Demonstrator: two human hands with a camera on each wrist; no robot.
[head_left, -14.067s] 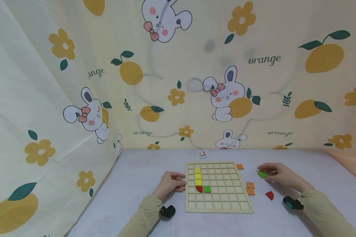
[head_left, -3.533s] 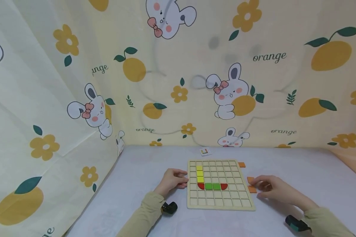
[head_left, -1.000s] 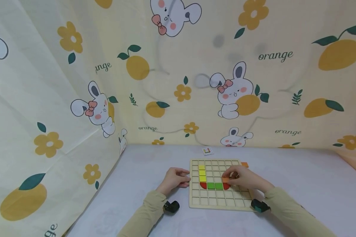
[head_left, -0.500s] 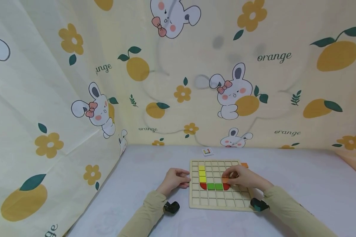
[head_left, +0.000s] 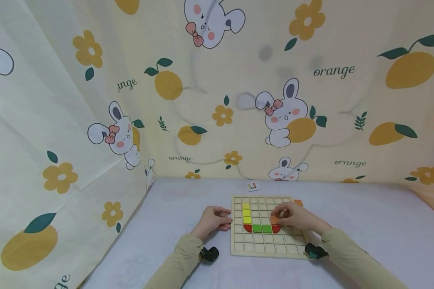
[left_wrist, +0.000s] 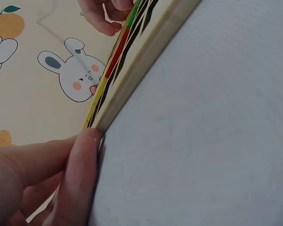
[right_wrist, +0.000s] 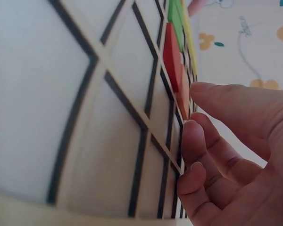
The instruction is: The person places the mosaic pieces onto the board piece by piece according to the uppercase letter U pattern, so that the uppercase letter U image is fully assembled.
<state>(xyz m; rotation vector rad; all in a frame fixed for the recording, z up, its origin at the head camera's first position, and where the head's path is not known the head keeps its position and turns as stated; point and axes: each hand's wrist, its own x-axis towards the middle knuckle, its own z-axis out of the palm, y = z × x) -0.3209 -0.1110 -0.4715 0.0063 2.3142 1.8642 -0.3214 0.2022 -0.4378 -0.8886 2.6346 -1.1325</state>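
Note:
A pale wooden grid board [head_left: 260,247] lies on the table. Its cells hold a column of yellow tiles [head_left: 246,212], with a red quarter-round tile [head_left: 248,228], two green tiles [head_left: 262,228] and a second red quarter-round tile [head_left: 276,229] in a row below. Above that second red piece, the right hand [head_left: 298,215] pinches an orange square tile [head_left: 274,220], also seen as an orange tile [right_wrist: 183,94] low against the grid in the right wrist view. The left hand [head_left: 212,220] rests beside the board, its extended fingertips touching the left edge.
Past the right hand, another orange tile [head_left: 298,202] lies by the board's upper right corner. A small pattern card [head_left: 253,186] is behind the board. A printed curtain [head_left: 217,88] hangs at the table's back. The right forearm [head_left: 358,257] crosses the board's right side.
Since the oldest frame, a second green and a second red tile have come onto the board. The right hand has since carried an orange tile leftward onto the grid. It stays there over the last second.

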